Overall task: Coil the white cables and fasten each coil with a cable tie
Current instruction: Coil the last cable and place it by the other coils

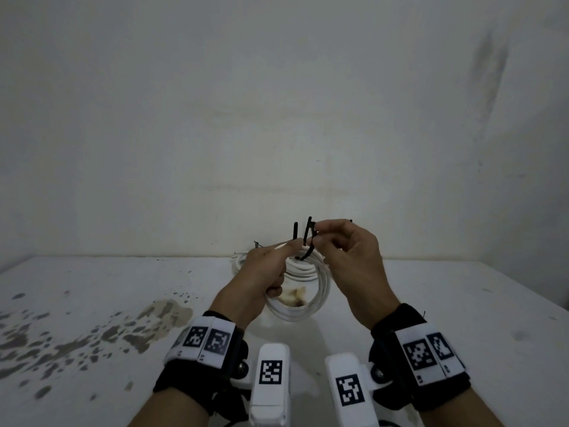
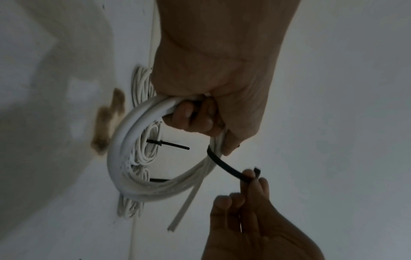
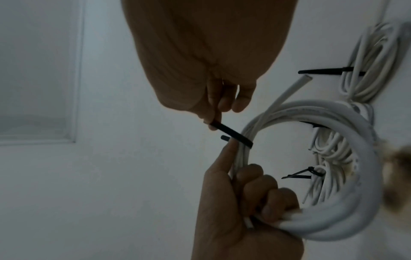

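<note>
A thick white cable coil (image 1: 311, 291) (image 2: 124, 144) (image 3: 347, 207) hangs above the table, gripped by my left hand (image 1: 264, 269) (image 2: 200, 114) (image 3: 255, 198), index finger stretched along the strands. A black cable tie (image 1: 308, 241) (image 2: 227, 168) (image 3: 233, 135) wraps the coil's top. My right hand (image 1: 332, 241) (image 2: 251, 179) (image 3: 213, 114) pinches the tie's end just right of the coil. One loose cable end (image 2: 184, 207) (image 3: 289, 95) sticks out from the coil.
Several thinner white coils (image 2: 144, 147) (image 3: 364, 73) with black ties lie on the white table (image 1: 446, 303) against the back wall (image 1: 277, 118). A brown stain (image 1: 295, 295) marks the table under the held coil; dark speckles (image 1: 77, 337) cover its left part.
</note>
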Tool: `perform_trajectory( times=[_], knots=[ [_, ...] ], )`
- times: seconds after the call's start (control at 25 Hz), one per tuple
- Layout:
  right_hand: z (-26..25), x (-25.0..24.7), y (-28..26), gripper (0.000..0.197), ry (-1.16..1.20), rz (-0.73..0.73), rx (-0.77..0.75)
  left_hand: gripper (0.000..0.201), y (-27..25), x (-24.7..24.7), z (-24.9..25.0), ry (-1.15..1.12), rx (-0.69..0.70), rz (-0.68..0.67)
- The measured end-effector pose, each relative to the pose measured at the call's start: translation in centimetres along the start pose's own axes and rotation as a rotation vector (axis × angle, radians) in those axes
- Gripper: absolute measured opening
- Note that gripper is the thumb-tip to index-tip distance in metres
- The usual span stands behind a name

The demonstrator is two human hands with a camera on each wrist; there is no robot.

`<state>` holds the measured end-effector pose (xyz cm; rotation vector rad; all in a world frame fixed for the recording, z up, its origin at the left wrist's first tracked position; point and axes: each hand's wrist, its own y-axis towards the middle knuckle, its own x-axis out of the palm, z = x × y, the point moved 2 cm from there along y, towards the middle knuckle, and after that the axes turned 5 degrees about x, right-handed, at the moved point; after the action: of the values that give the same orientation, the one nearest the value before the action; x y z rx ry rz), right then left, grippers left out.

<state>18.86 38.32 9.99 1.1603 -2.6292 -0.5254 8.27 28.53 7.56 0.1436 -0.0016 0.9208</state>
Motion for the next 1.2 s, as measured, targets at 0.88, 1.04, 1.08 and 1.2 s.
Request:
perform_trajectory(
  times=[0.88, 1.04, 1.08, 1.2],
  knots=[
    [0.4, -0.1, -0.3, 0.019, -0.539, -0.003, -0.123, 0.016, -0.6, -0.8, 1.9, 0.444, 0.199, -0.071],
    [0.7, 0.2, -0.4, 0.020, -0.439, 0.097, -0.121, 0.018, -0.5, -1.1, 1.9, 0.426, 0.168, -0.048],
    [0.8, 0.3, -0.4, 0.021, -0.445, 0.100, -0.126, 0.019, -0.5, -1.0, 1.9, 0.438, 0.162, -0.053],
    [0.8, 0.5, -0.6, 0.022, -0.486, 0.100, -0.150, 0.027, -0.4, -1.0, 1.9, 0.473, 0.144, -0.067]
  ],
)
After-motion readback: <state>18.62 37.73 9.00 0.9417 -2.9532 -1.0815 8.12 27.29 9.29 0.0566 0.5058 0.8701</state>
